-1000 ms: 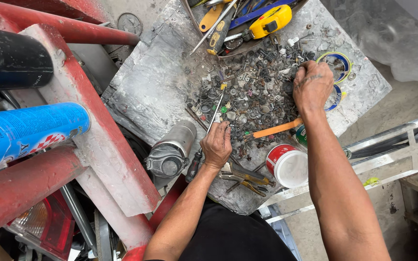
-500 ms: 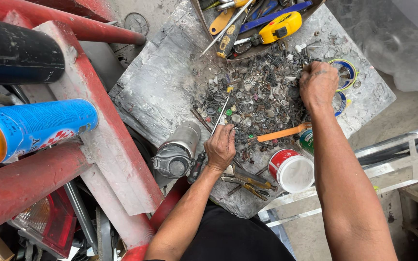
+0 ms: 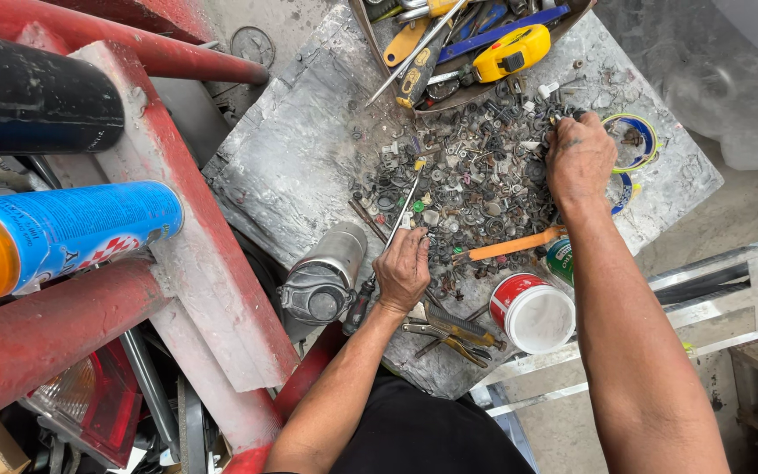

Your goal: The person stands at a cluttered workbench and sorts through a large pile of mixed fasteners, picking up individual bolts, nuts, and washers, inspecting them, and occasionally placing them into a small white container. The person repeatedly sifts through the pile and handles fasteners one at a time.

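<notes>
While we look down on the grey worktop (image 3: pixel 309 167), our left hand (image 3: pixel 404 268) rests knuckles-up at the near edge of the heap of small metal parts (image 3: pixel 467 175), fingers curled under so that we cannot tell whether they pinch anything; a thin screwdriver (image 3: pixel 404 211) lies just beyond it, pointing into the heap. Our right hand (image 3: pixel 579 158) sits on the far right side of the heap, fingers bent down into the washers and screws, seemingly picking, though what it grips is hidden. We judge that a careless sweep of either wrist could scatter small parts off the worktop, and the right forearm passes close above the white-lidded red tin (image 3: pixel 532 312), which it could nudge toward the edge. Pliers (image 3: pixel 449 333) lie just beside that tin. A small green can (image 3: pixel 560 259) stands by the orange-handled tool (image 3: pixel 506 248). At far left, a blue spray can with an orange cap (image 3: pixel 63 233) lies on its side on the red frame (image 3: pixel 168 53). A tray (image 3: pixel 475 92) at the top holds a yellow tape measure (image 3: pixel 511 53).
</notes>
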A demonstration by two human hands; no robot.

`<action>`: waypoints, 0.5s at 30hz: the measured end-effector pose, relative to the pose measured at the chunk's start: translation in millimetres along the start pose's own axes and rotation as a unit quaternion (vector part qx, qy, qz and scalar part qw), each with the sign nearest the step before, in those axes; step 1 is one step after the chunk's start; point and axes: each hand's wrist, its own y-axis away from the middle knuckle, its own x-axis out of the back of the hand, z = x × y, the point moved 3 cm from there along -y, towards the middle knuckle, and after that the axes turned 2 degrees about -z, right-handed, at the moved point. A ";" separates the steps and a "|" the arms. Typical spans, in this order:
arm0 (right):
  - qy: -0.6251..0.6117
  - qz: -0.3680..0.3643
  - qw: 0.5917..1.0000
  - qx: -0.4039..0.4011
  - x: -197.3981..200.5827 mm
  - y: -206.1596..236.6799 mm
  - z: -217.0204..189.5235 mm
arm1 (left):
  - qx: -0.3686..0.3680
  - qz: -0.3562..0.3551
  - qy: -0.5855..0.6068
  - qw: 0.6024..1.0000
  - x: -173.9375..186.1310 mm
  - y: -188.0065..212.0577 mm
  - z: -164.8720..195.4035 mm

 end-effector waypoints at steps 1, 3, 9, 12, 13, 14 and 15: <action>-0.003 0.001 1.000 -0.002 -0.5 -1.0 -0.6 | -0.001 0.001 0.002 1.000 -0.3 -0.2 -0.3; -0.004 0.001 1.000 -0.005 -0.6 -0.9 -0.7 | -0.002 0.001 0.006 1.000 -0.6 0.5 -0.5; -0.007 0.001 1.000 -0.005 0.8 -2.7 -3.4 | 0.003 -0.007 0.005 1.000 1.1 0.9 0.2; -0.075 0.010 0.997 -0.008 6.2 0.3 -4.2 | -0.008 0.005 -0.001 1.000 2.5 1.1 1.5; -0.109 0.011 0.994 -0.010 8.5 2.6 -3.7 | -0.008 0.005 0.002 1.000 2.5 1.5 1.5; -0.144 0.012 0.989 -0.013 11.6 5.5 -3.4 | -0.008 0.005 0.006 1.000 2.5 2.1 1.4; -0.209 -0.021 0.976 -0.063 11.8 8.3 -0.7 | -0.009 0.006 0.008 1.000 2.4 2.4 1.4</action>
